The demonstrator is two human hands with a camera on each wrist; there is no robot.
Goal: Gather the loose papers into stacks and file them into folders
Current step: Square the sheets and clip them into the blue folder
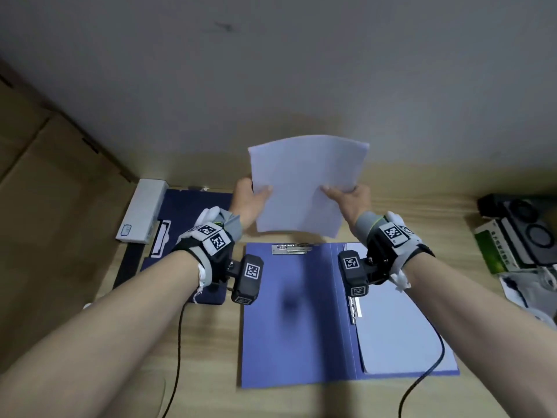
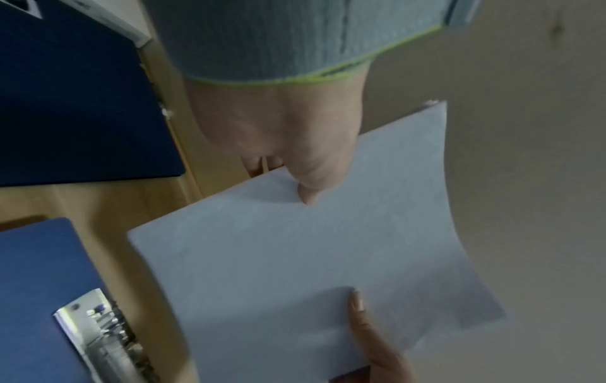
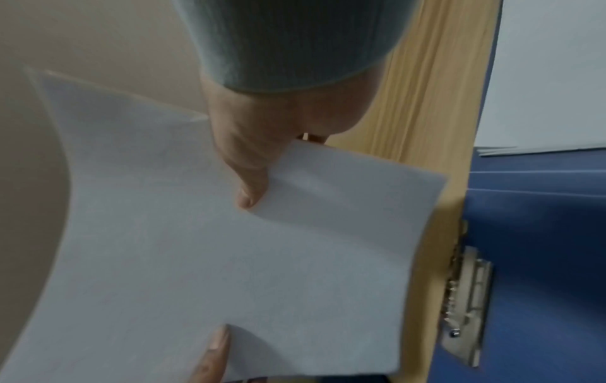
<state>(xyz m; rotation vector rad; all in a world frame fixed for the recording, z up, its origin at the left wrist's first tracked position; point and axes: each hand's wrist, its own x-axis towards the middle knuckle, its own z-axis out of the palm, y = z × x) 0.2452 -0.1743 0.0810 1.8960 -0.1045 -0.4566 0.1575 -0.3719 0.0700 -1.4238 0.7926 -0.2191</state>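
A thin stack of white papers (image 1: 304, 182) hangs in the air above the desk, held at both side edges. My left hand (image 1: 251, 196) pinches its left edge, thumb on top (image 2: 308, 189). My right hand (image 1: 346, 197) pinches the right edge, thumb on top (image 3: 249, 191). The sheets (image 2: 295, 259) bow slightly (image 3: 203, 259). Below them an open blue folder (image 1: 289, 315) lies flat, with a metal clip (image 1: 291, 248) at its top and a paper stack (image 1: 401, 324) in its right half. A dark blue folder (image 1: 187, 218) lies at the left.
A white box (image 1: 141, 211) sits beside the dark folder near a cardboard carton (image 1: 51, 188). Boxes and black devices (image 1: 518, 233) crowd the desk's right edge. Cables run from both wrist cameras across the wooden desk (image 1: 211, 357). A wall stands close behind.
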